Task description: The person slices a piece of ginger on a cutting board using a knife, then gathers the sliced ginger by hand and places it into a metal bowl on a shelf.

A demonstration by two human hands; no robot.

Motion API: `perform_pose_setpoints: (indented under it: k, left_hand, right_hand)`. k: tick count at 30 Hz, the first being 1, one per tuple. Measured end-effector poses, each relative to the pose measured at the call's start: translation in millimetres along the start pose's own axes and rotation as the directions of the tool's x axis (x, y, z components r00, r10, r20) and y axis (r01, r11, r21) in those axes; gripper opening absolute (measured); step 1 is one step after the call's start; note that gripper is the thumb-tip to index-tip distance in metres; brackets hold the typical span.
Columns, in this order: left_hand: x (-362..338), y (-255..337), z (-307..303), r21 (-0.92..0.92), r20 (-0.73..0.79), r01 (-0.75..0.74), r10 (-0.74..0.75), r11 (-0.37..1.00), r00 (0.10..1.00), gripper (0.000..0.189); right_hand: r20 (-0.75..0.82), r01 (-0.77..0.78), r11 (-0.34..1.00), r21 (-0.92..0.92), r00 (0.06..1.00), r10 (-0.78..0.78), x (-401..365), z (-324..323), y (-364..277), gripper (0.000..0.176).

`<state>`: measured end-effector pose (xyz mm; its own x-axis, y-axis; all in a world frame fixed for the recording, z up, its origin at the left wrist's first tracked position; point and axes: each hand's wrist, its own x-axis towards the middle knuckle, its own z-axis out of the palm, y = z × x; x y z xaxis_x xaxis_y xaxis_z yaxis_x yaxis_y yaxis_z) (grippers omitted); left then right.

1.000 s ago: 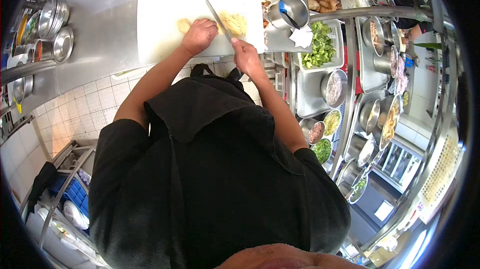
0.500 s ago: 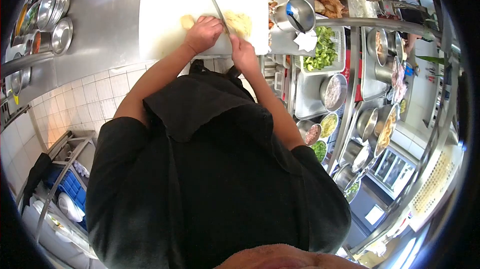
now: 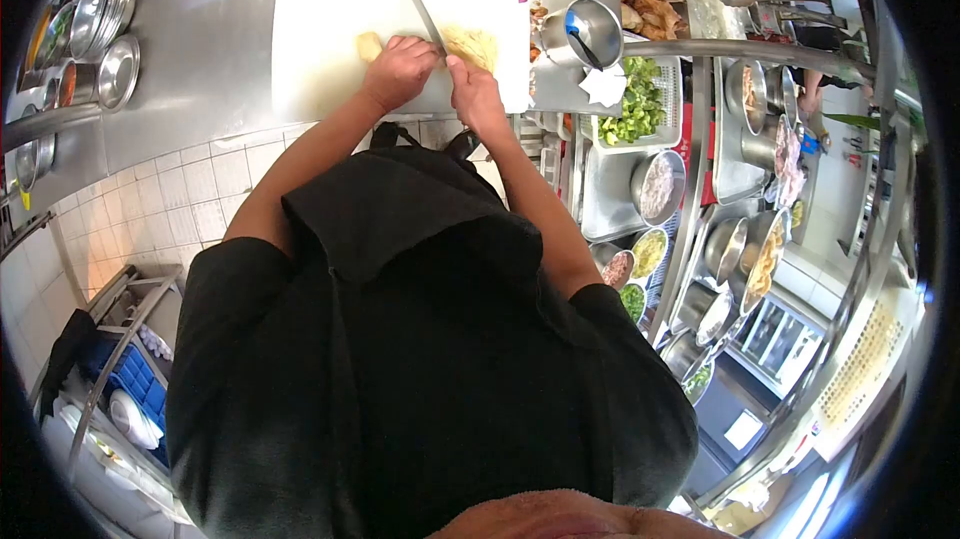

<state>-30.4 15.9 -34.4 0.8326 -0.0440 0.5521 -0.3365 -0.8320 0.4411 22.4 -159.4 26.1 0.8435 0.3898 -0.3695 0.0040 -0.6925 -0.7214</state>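
My right hand [image 3: 473,91] is closed round the handle of a kitchen knife [image 3: 424,13]. Its blade points away from me, slanting to the left over the white cutting board [image 3: 325,9]. Just left of the blade, my left hand [image 3: 402,71] rests with fingers curled down on the board; what lies under them is hidden. A heap of pale yellow cut food [image 3: 472,45], apparently in fine strips, lies against the blade's right side. Beyond my left knuckles sits a small pale yellow chunk [image 3: 369,46], apart from the heap.
Right of the board stand a metal pot [image 3: 596,27] with a blue-handled utensil and a white basket of chopped greens [image 3: 640,104]. Browned meat [image 3: 655,9] lies behind. Metal bowls [image 3: 120,74] stand at the left. Another person's arm [image 3: 812,94] shows far right.
The whole view has shifted slightly left. The knife is a little more tilted, its tip further left, and my right hand is closer to my left.
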Motion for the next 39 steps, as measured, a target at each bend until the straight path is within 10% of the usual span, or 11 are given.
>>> perform_pose_setpoints:
  k: [4, 10, 13, 39]
  left_hand:
    - [-1, 1, -2, -0.002, -0.003, 0.020, -0.020, 1.000, 1.000, 0.007]
    - [-1, 1, -4, -0.023, -0.001, 0.022, -0.022, 0.999, 1.000, 0.007]
    - [-1, 0, -1, 0.003, -0.016, 0.013, -0.013, 1.000, 1.000, 0.005]
    - [-10, 1, -3, -0.058, 0.019, 0.006, -0.005, 0.998, 1.000, 0.008]
  right_hand:
    - [0.067, -0.102, 0.994, 0.028, 0.993, 0.100, -20, -12, -3, 0.056]
    - [-0.135, 0.242, 0.964, -0.114, 0.957, -0.256, 8, 9, 8, 0.061]
    - [0.077, -0.084, 0.995, 0.048, 0.994, 0.080, -5, -9, -11, 0.056]
    - [-0.028, 0.075, 0.997, -0.029, 0.997, -0.076, 8, 15, 16, 0.060]
